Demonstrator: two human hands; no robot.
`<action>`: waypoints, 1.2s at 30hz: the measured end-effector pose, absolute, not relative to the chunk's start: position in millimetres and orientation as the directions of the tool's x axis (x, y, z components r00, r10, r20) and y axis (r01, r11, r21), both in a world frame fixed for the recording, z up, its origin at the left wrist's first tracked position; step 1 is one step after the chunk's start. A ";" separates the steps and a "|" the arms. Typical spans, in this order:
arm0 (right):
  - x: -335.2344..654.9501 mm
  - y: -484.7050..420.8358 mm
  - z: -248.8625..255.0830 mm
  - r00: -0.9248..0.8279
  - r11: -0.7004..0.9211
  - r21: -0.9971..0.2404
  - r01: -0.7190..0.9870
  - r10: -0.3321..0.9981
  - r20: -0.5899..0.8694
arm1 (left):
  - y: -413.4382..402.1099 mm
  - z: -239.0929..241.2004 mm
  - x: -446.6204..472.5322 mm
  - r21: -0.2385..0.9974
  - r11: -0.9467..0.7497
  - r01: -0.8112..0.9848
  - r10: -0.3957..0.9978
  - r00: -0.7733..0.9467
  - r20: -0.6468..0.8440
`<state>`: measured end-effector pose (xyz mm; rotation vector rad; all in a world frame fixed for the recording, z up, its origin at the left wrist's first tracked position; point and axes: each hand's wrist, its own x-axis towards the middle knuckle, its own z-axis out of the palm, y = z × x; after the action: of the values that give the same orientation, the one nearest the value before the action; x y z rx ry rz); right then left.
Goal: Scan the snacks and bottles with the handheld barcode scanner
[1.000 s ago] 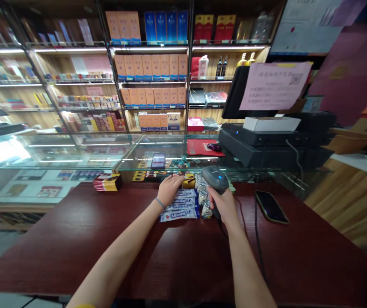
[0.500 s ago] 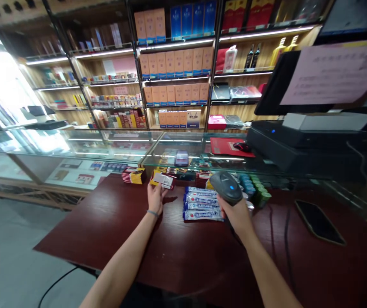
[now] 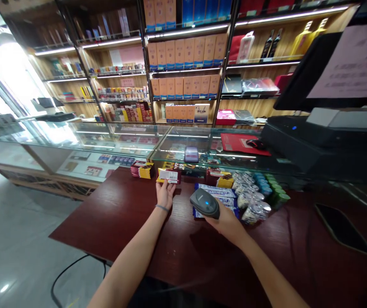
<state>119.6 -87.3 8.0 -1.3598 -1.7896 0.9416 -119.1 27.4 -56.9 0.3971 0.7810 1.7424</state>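
Between the fingers of my left hand [image 3: 165, 194] is a flat red-and-yellow packet [image 3: 168, 176], its white barcode label facing me. My right hand [image 3: 223, 220] is closed round a dark barcode scanner [image 3: 204, 202], whose head points left, with a small blue light on top. Under and behind the scanner lie several blue-and-white stick packets [image 3: 217, 191], partly covered by it. A stack of red-and-yellow packets [image 3: 142, 170] stands left of my left hand. Another such stack [image 3: 219, 178] sits behind the stick packets.
Clear-bodied cans [image 3: 250, 196], blue cans [image 3: 262, 183] and green cans [image 3: 277, 191] stand in rows on the right. A phone [image 3: 344, 229] lies on the dark red table [image 3: 106, 214]. Behind run a glass counter [image 3: 183, 139], a red mouse pad [image 3: 235, 143] and a monitor [image 3: 312, 72].
My right hand has brought the scanner left and lower, nearer the packet. The packet in my left hand has turned level, its label more squarely toward me. The whole view has shifted.
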 end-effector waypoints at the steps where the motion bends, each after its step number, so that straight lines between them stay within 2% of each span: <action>1: 120.2 -86.9 7.1 -0.225 0.205 -0.857 0.473 0.968 0.108 | 26.6 -57.2 -119.4 0.678 -0.151 -0.720 0.945 -0.306 -0.114; 5: 123.6 -84.5 2.4 -0.221 0.229 -0.840 0.492 0.966 0.133 | 25.2 -54.3 -117.5 0.666 -0.145 -0.732 0.945 -0.302 -0.126; 10: 124.3 -83.6 -0.7 -0.196 0.257 -0.866 0.429 0.962 0.188 | 26.9 -48.5 -114.5 0.673 -0.123 -0.729 0.926 -0.328 -0.186; 17: 121.0 -86.3 1.7 -0.076 0.188 -0.902 0.389 0.982 0.172 | 25.0 -46.9 -116.1 0.668 -0.152 -0.728 0.924 -0.344 -0.164; 22: 125.0 -82.2 1.1 -0.067 0.239 -0.903 0.357 0.971 0.230 | 28.5 -33.9 -127.9 0.740 -0.243 -0.627 0.867 -0.483 -0.124; 26: 127.1 -82.4 4.2 -0.049 0.238 -0.904 0.357 0.971 0.236 | 40.0 -13.2 -156.7 0.807 -0.410 -0.426 0.706 -0.708 -0.015; 30: 127.6 -84.9 9.1 -0.046 0.220 -0.903 0.368 0.975 0.218 | 55.5 7.5 -201.8 0.841 -0.529 -0.110 0.539 -0.810 0.233; 33: 127.5 -85.7 10.4 -0.043 0.203 -0.910 0.361 0.978 0.202 | 62.6 14.8 -239.3 0.842 -0.483 0.241 0.453 -0.754 0.476; 36: 127.8 -85.3 9.1 -0.026 0.200 -0.916 0.348 0.979 0.203 | 64.2 13.2 -272.7 0.754 -0.371 0.542 0.518 -0.553 0.652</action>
<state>127.8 -85.3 9.1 -1.3055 -1.5467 0.8553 -272.7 64.2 13.2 1.4930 1.7711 2.1479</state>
